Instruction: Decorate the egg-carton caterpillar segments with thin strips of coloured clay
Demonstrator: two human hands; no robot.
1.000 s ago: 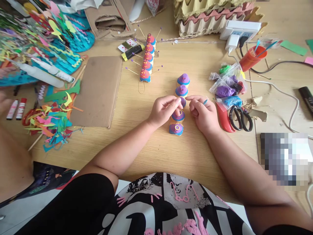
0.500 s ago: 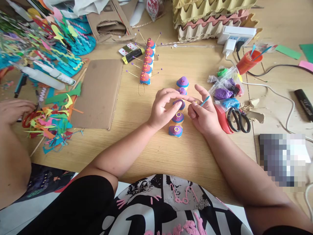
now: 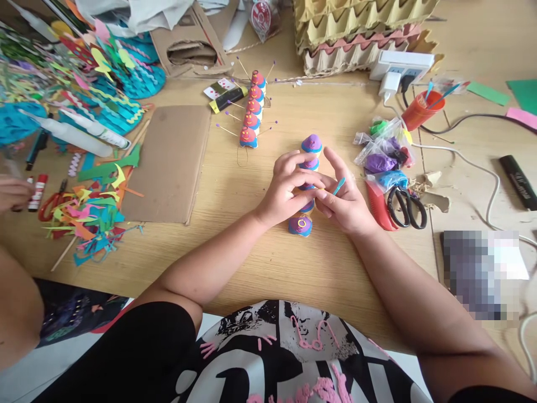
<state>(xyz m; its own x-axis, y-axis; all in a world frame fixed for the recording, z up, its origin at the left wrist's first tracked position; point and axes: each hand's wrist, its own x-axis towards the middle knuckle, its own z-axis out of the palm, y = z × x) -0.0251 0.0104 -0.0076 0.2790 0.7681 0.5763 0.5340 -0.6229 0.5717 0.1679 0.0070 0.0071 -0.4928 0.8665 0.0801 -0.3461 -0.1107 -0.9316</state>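
An egg-carton strip [image 3: 300,226] stands in front of me, its bumps covered in purple and blue clay. A yellow ring sits on the nearest bump, while my hands cover the middle ones. Above it, my left hand [image 3: 282,195] brings thumb and fingers together at the fingertips of my right hand [image 3: 349,208]. Whatever lies between those fingertips is too small to make out. My right hand grips a small blue modelling tool [image 3: 339,185], its tip pointing up and right, with the index finger raised. Beyond stands a similar strip [image 3: 250,120] with smiling red bumps and pin-like sticks.
To the right lie bagged clay [image 3: 381,162], black-handled scissors [image 3: 406,207], an orange cup [image 3: 422,111] and a power strip [image 3: 403,64]. Cardboard [image 3: 168,162] and paper scraps [image 3: 94,210] lie left, near another person's hand [image 3: 14,192]. Egg trays [image 3: 361,33] are stacked behind.
My hands have drawn closer, fingertips now meeting lower over the strip and covering one more ringed bump. The other person's hand at the left has moved back toward the edge, showing red-and-white tubes.
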